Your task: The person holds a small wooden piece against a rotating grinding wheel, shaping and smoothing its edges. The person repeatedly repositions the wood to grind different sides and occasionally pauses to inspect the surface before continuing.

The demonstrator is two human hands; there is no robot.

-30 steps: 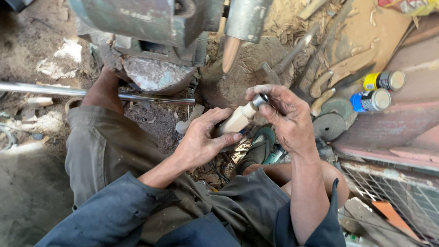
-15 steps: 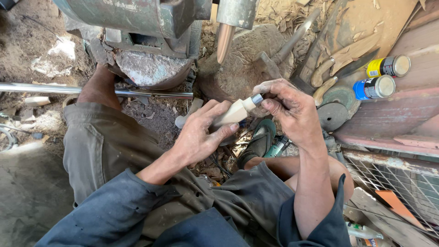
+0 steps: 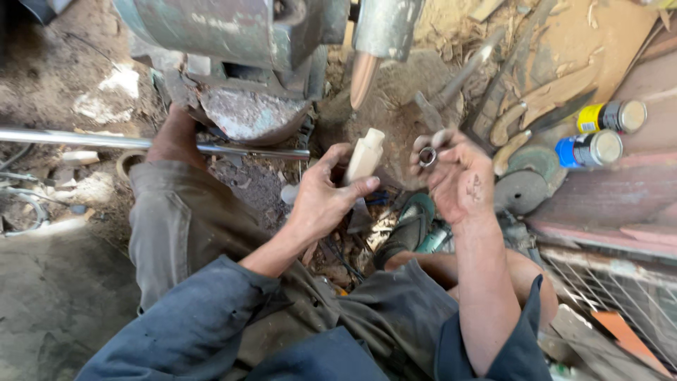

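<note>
- Lying across the dirt floor at far left: a shiny metal rod, running rightward beneath the green-grey machine and touching its rusty round base.
- Resting against that rod, just left of the machine base: a bare foot with the knee bent, seemingly bracing the seated posture.
- Hanging down from the machine's right end: a tapered metal point, directly above the wooden piece.
- Gripping the pale wooden piece, below and right of the machine base: the left hand, fingers partly curled, thumb and forefinger pinching its lower end so the piece is standing upright with its top free, probably for inspection.
- Pinching a small metal ring, just right of the wooden piece and apart from it: the right hand, fingers closed lightly at the tips, palm turned towards the camera, holding the ring near the piece's upper end.
- Lying well right of the machine, on wooden boards: two spray cans, one yellow-banded, one blue-banded, beside a dark round disc and scattered worn tools.
</note>
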